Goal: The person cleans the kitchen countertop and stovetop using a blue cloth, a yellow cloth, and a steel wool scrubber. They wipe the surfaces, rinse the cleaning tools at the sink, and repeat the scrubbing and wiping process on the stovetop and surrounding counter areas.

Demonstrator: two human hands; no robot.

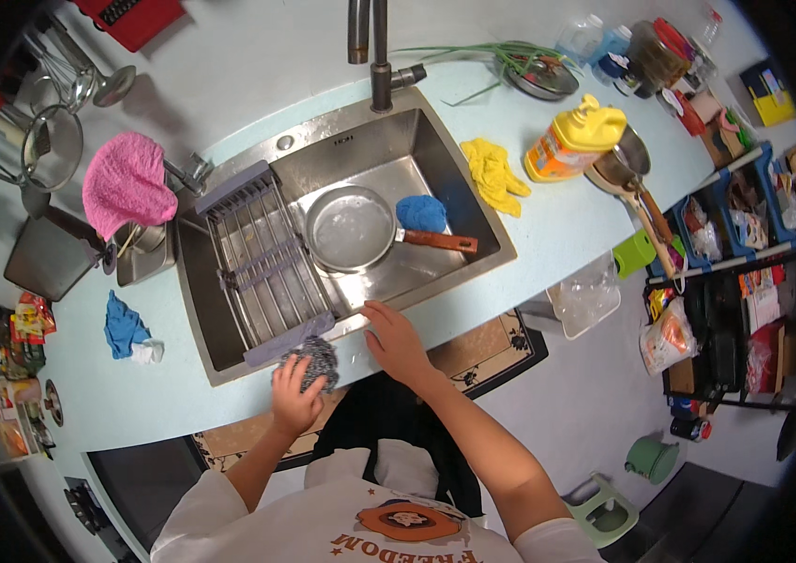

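Note:
My left hand [297, 397] grips a grey mottled scrubbing cloth [319, 360] against the counter's front edge, beside the dish rack's near end. My right hand [398, 346] holds nothing; its fingers rest at the front rim of the stainless-steel sink [433, 294]. Inside the basin lies a frying pan [350, 229], its brown handle pointing right and its bottom looking wet. Behind that handle sits a blue scrubbing cloth [421, 213]. A metal dish rack with grey ends [270, 260] spans the sink's left part.
The faucet [381, 77] rises behind the basin. To the right are a yellow cloth [493, 174], a yellow pump bottle [574, 141] and a saucepan [626, 158]. A pink cloth [123, 183] hangs at left, above a blue cloth [123, 325] on the counter.

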